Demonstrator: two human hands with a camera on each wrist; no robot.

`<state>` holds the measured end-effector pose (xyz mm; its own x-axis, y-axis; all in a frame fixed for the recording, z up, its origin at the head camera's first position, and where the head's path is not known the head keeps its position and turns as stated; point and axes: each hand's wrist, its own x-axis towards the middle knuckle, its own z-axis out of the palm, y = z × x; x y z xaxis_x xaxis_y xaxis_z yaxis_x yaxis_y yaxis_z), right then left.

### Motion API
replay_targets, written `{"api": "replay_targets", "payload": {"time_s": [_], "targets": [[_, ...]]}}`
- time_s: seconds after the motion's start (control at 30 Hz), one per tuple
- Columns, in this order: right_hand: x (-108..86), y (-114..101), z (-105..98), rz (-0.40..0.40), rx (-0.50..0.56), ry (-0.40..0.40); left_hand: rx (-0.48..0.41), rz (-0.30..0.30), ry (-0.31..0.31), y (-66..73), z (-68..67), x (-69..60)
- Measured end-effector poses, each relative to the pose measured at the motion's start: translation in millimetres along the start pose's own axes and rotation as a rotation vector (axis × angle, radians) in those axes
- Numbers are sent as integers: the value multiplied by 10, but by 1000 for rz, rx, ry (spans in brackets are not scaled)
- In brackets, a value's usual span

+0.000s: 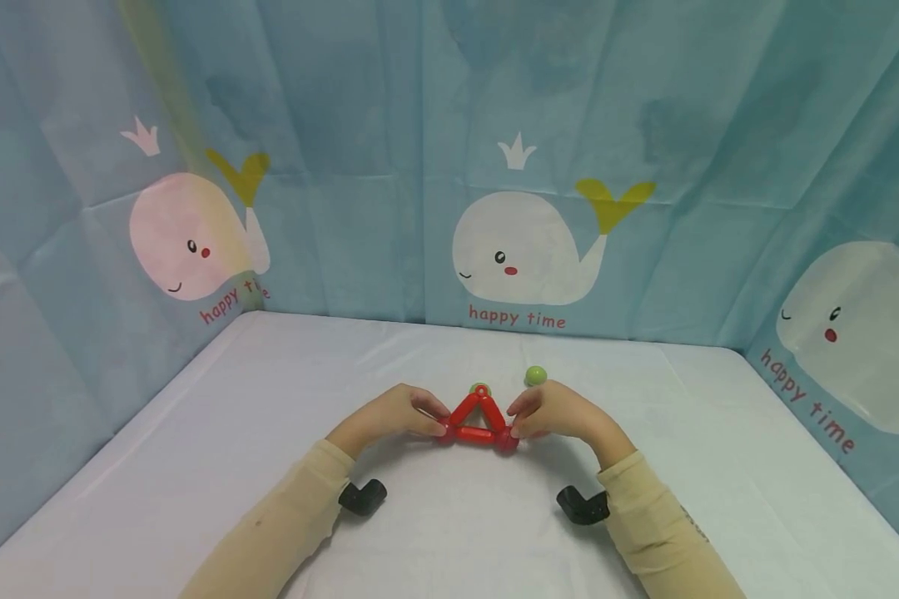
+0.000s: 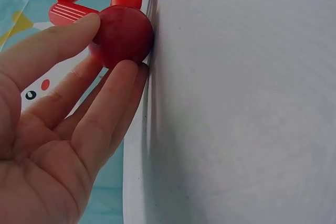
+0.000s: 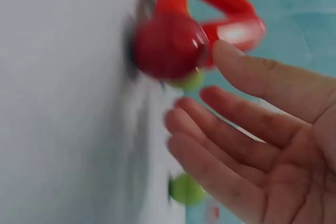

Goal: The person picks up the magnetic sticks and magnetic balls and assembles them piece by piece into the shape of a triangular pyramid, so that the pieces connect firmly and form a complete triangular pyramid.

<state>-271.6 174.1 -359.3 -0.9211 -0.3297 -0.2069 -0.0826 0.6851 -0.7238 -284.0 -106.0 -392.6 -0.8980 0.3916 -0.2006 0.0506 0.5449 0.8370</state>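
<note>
On the white table, short red rods point(image 1: 475, 435) form a triangle with a dark red ball at each lower corner. Where the rods meet at the top, a green ball point(image 1: 480, 388) shows partly behind them. My left hand point(image 1: 400, 411) pinches the left red ball point(image 2: 125, 36) between thumb and fingers. Beside the right red ball point(image 3: 169, 45) is my right hand point(image 1: 558, 412), its thumb tip close to the ball and its fingers loosely extended, apart from it. Whether that thumb touches the ball or rod cannot be told.
Another green ball point(image 1: 535, 376) lies farther back, near the right hand. Black wrist-camera mounts point(image 1: 363, 497) stick out inward from both sleeves. A blue curtain point(image 1: 360, 249) printed with whales borders the back and sides of the table point(image 1: 449, 524).
</note>
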Motion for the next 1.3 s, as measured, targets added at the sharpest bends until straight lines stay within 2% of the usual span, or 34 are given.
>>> {"api": "replay_targets", "payload": {"time_s": [0.07, 0.2, 0.3, 0.53, 0.7, 0.83, 1.3], "targets": [[1, 49, -96, 8, -24, 101, 10, 13, -3, 4, 9, 1], [26, 197, -260, 45, 20, 323, 32, 19, -11, 8, 30, 1], [88, 302, -305, 73, 72, 384, 40, 6, -9, 8, 40, -3], [279, 379, -293, 117, 126, 417, 25, 5, -15, 10, 44, -30], [373, 338, -276, 154, 107, 378, 23, 1, -11, -12, 39, -41], [409, 303, -271, 192, 101, 358, 20, 5, -16, -22, 35, -37], [511, 286, -237, 217, 96, 348, 31, 1, -5, 6, 11, -28]]}}
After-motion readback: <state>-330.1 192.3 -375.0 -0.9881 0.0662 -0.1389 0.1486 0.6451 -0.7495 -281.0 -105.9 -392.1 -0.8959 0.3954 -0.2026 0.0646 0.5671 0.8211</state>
